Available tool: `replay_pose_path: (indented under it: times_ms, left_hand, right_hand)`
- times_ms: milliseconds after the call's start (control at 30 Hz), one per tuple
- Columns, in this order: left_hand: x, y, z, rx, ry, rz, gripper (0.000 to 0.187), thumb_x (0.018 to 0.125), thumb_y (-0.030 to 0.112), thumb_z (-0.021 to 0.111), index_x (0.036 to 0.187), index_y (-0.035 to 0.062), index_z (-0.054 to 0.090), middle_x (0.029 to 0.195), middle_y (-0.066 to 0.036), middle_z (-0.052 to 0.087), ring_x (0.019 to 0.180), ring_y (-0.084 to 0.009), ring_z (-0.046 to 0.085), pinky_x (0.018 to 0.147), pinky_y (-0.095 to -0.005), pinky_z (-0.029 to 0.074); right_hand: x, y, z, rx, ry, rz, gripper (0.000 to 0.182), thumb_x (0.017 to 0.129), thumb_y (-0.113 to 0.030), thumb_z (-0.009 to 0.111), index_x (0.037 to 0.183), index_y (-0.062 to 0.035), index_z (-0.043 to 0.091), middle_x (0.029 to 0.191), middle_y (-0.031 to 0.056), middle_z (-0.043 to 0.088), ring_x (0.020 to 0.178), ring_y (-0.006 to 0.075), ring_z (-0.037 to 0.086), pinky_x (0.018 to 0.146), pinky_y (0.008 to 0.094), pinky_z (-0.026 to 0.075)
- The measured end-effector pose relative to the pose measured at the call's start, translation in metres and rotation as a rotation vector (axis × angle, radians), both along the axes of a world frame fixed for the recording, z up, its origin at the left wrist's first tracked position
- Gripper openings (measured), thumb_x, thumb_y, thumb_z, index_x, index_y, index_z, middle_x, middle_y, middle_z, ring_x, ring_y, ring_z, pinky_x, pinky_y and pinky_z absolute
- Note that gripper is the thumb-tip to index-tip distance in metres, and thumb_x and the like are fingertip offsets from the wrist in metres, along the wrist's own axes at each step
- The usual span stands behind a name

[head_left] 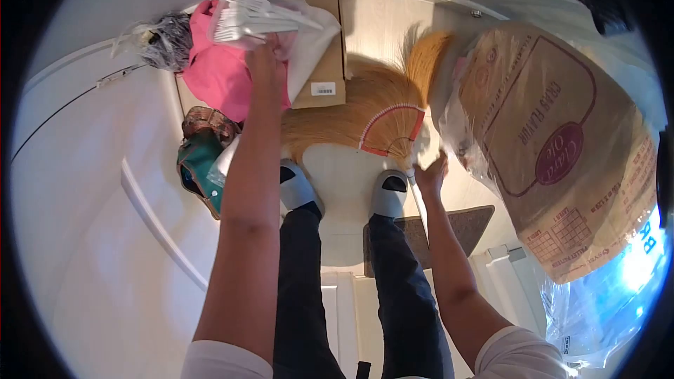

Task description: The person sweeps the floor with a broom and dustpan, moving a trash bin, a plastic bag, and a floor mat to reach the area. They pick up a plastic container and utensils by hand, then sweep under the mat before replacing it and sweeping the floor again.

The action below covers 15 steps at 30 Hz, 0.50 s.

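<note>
My left hand (265, 60) is closed at the lower edge of a clear plastic pack of white forks (256, 17), above a pink cloth (217, 74) and a white sheet or bag (309, 45). My right hand (432, 172) is at the right, beside the white handle (418, 200) of a broom (393, 130); its fingers look curled, and whether they touch the handle or hold something is too small to tell. The broom's tan bristles spread left across the floor, above my feet.
A cardboard box (321, 90) lies behind the cloth. Green and brown bags (200, 161) sit at the left, near a dark plastic bundle (167, 42). A large brown paper sack (554, 140) in clear plastic fills the right. A dark mat (456, 231) lies behind my feet.
</note>
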State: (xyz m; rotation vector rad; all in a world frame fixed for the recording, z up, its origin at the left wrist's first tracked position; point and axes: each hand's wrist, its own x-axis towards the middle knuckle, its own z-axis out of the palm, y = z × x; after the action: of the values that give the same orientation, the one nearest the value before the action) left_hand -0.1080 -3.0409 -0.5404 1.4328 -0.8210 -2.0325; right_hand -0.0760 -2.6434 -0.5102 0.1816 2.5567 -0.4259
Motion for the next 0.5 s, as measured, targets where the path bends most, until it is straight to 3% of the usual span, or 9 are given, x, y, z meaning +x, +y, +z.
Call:
replay_pose_path:
  times_ms: [33,100,133,233,267,300,333,467,500]
  left_hand:
    - [-0.006,-0.001,0.001,0.011,-0.069,0.055,0.021,0.073,-0.005,0.052,0.093,-0.0052,0.051,0.083,-0.007,0.052,0.071,-0.0128,0.050,0.062,-0.0233,0.042]
    - [-0.011,0.007,0.016,0.011,-0.062,0.080,0.020,0.072,-0.006,0.052,0.092,-0.0071,0.051,0.083,-0.007,0.052,0.071,-0.0128,0.050,0.063,-0.0232,0.042]
    - [-0.011,0.006,0.012,-0.008,-0.039,0.109,0.020,0.072,-0.007,0.051,0.091,-0.0090,0.051,0.083,-0.007,0.053,0.071,-0.0129,0.050,0.064,-0.0231,0.041]
    - [0.005,-0.005,0.005,-0.113,0.007,-0.115,0.021,0.072,-0.006,0.052,0.092,-0.0097,0.051,0.088,-0.009,0.053,0.076,-0.0131,0.051,0.068,-0.0238,0.042]
    - [0.011,-0.009,0.000,-0.117,0.012,-0.118,0.021,0.072,-0.006,0.052,0.092,-0.0097,0.051,0.088,-0.009,0.053,0.076,-0.0131,0.051,0.068,-0.0238,0.042]
    - [0.016,-0.011,-0.003,-0.278,-0.017,-0.224,0.022,0.073,-0.003,0.053,0.094,-0.0102,0.051,0.092,-0.009,0.053,0.078,-0.0134,0.051,0.070,-0.0242,0.042]
    - [0.019,-0.012,-0.002,-0.436,-0.049,-0.328,0.024,0.074,0.001,0.054,0.095,-0.0108,0.050,0.095,-0.010,0.053,0.080,-0.0137,0.051,0.072,-0.0247,0.041]
    - [0.027,0.019,0.061,-0.396,-0.321,-0.257,0.029,0.075,0.009,0.056,0.097,-0.0086,0.048,0.100,-0.013,0.051,0.087,-0.0147,0.051,0.075,-0.0268,0.041]
    - [0.040,0.030,0.074,-0.346,-0.310,-0.091,0.041,0.072,0.012,0.061,0.105,-0.0048,0.043,0.093,-0.010,0.051,0.077,-0.0141,0.050,0.065,-0.0268,0.041]
  right_hand:
    - [0.017,0.019,-0.002,0.274,-0.168,-0.059,0.076,0.066,-0.026,0.067,0.126,-0.0086,0.022,0.119,0.0225,0.036,0.110,0.0357,0.037,0.090,0.0479,0.029]
    - [0.057,0.075,-0.032,0.414,-0.681,0.117,0.083,0.066,-0.032,0.066,0.127,-0.0097,0.016,0.125,0.0195,0.031,0.110,0.0396,0.035,0.086,0.0561,0.029]
    - [0.066,0.083,-0.033,0.164,-0.615,0.133,0.068,0.072,-0.035,0.059,0.124,-0.0115,0.023,0.123,0.0169,0.037,0.107,0.0374,0.040,0.082,0.0596,0.029]
    - [0.062,0.102,-0.023,0.198,-0.674,0.270,0.051,0.078,-0.037,0.050,0.119,-0.0136,0.031,0.113,0.0158,0.046,0.103,0.0354,0.045,0.081,0.0565,0.031]
    - [0.071,0.109,-0.015,0.040,-0.420,0.337,0.042,0.081,-0.036,0.045,0.115,-0.0137,0.036,0.103,0.0179,0.052,0.094,0.0351,0.050,0.075,0.0516,0.037]
    - [0.076,0.119,-0.006,0.037,-0.413,0.336,0.042,0.081,-0.036,0.045,0.115,-0.0137,0.036,0.103,0.0179,0.052,0.094,0.0351,0.050,0.075,0.0516,0.037]
    - [0.069,0.115,0.023,0.039,-0.424,0.324,0.041,0.081,-0.036,0.046,0.115,-0.0134,0.036,0.097,0.0186,0.054,0.088,0.0365,0.052,0.071,0.0496,0.039]
    - [0.064,0.127,0.140,0.057,-0.448,0.377,0.040,0.081,-0.033,0.047,0.114,-0.0135,0.036,0.079,0.0193,0.058,0.071,0.0400,0.055,0.059,0.0468,0.042]
    - [0.063,0.129,0.170,0.057,-0.453,0.390,0.040,0.081,-0.033,0.047,0.114,-0.0135,0.036,0.079,0.0193,0.058,0.071,0.0400,0.055,0.059,0.0468,0.042]
